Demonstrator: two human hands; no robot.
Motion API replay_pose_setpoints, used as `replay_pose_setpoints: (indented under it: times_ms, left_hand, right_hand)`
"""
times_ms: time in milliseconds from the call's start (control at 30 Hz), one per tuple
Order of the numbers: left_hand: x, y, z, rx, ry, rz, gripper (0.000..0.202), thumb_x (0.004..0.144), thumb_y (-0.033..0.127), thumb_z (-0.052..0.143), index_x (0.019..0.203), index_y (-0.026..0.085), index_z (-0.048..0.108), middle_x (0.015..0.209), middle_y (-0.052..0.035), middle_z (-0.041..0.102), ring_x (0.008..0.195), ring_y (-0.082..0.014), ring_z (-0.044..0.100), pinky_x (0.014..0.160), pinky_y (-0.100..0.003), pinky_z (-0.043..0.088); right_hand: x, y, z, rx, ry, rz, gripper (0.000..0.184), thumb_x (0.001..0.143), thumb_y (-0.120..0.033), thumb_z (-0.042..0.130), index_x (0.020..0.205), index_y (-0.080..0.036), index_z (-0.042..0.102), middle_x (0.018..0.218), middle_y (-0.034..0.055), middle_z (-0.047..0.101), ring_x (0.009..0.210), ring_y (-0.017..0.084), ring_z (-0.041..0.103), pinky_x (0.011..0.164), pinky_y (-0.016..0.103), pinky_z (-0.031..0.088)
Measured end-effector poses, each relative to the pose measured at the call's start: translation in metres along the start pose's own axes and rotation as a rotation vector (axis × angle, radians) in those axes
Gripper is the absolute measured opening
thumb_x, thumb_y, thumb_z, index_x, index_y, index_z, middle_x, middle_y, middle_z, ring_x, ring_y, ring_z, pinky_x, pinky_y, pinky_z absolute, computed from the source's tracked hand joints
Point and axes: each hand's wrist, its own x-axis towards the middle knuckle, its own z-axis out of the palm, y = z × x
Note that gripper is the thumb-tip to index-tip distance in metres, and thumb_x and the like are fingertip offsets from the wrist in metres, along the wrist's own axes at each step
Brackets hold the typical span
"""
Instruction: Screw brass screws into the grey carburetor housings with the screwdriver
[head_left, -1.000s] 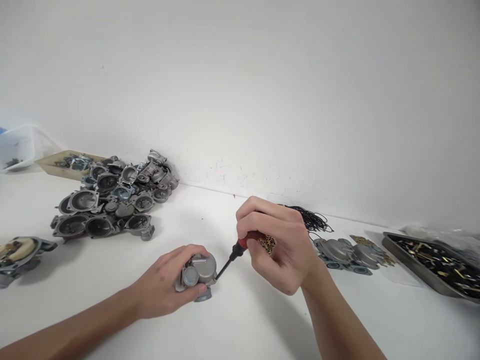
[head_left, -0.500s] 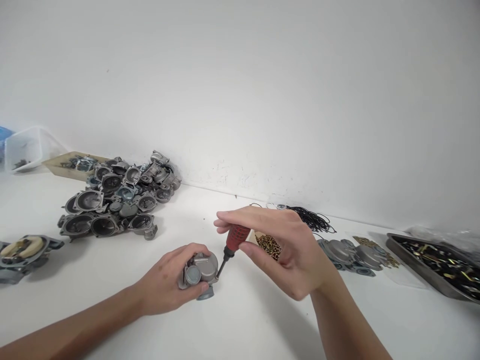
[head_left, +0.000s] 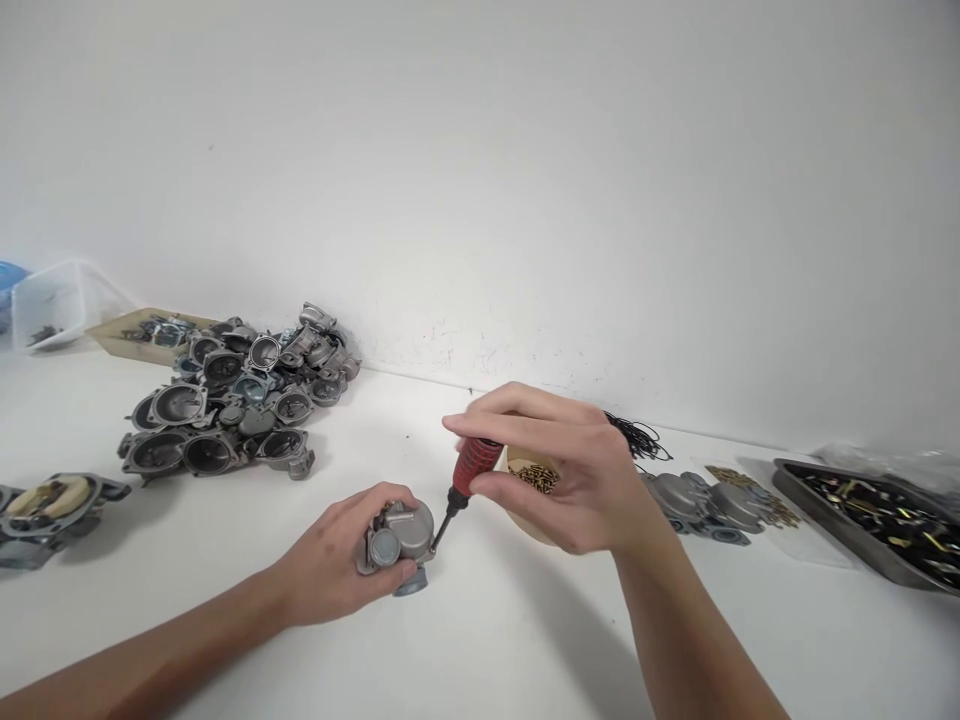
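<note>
My left hand (head_left: 341,560) grips a small grey metal carburetor (head_left: 414,532) on the white table, fingers over its far side and thumb along the near side. In my right hand (head_left: 562,465) is a screwdriver (head_left: 477,462) with a red and black handle, pinched between the thumb and the fingers. Its shaft slants down to the left, and the tip meets the right edge of the carburetor at a screw point. A round tub of brass-coloured screws (head_left: 536,477) stands behind my right hand, which partly hides it.
Many grey carburetor bowls (head_left: 206,452) are heaped at the back left, beside a tan tray (head_left: 120,343). A carburetor body with a cream float (head_left: 52,505) lies far left. To the right are more grey castings (head_left: 690,495), black cords (head_left: 637,440) and a metal tray of small parts (head_left: 832,530).
My right hand has shifted slightly up and its fingers have moved round the screwdriver handle. The screwdriver tip stays at the carburetor's edge. My left hand keeps its hold.
</note>
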Motion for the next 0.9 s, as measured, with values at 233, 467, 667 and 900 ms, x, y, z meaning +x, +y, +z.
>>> replay_pose_setpoints:
  times_ms: [233,467,667,900]
  left_hand:
    - [0.0002,0.0019,-0.0009,0.008,0.004,0.017,0.033,0.092,0.026,0.067,0.123,0.03,0.056,0.115,-0.0003,0.076,0.102,-0.024,0.072,0.095,-0.037,0.053]
    - [0.0013,0.0028,-0.0001,0.009,0.026,0.004,0.034,0.09,0.027,0.068,0.122,0.029,0.057,0.112,-0.0007,0.077,0.097,-0.0236,0.072,0.091,-0.037,0.055]
    - [0.0019,0.0025,-0.0006,-0.031,0.013,0.0,0.034,0.09,0.027,0.068,0.121,0.029,0.055,0.111,0.0002,0.077,0.095,-0.0229,0.073,0.085,-0.034,0.055]
    - [0.0034,0.0034,-0.0042,-0.017,-0.022,-0.019,0.036,0.09,0.029,0.071,0.122,0.03,0.055,0.103,0.0028,0.078,0.086,-0.0215,0.07,0.084,-0.034,0.053]
  right_hand:
    - [0.0018,-0.0016,0.0075,0.008,0.07,-0.033,0.027,0.092,-0.024,0.086,0.119,-0.023,0.081,0.094,0.003,0.074,0.074,0.012,0.074,0.068,0.025,0.063]
    - [0.0036,-0.0013,0.0106,0.023,0.023,-0.013,0.034,0.098,-0.011,0.072,0.129,-0.023,0.075,0.094,0.0034,0.078,0.08,0.015,0.075,0.073,0.031,0.066]
    - [0.0033,0.0014,0.0084,0.076,-0.04,-0.02,0.039,0.102,-0.01,0.061,0.14,-0.018,0.069,0.106,0.0084,0.078,0.085,0.017,0.075,0.084,0.037,0.066]
    - [0.0017,0.0044,0.0074,-0.001,0.015,-0.006,0.037,0.095,-0.025,0.082,0.131,-0.023,0.075,0.097,0.0044,0.075,0.084,0.016,0.073,0.078,0.033,0.065]
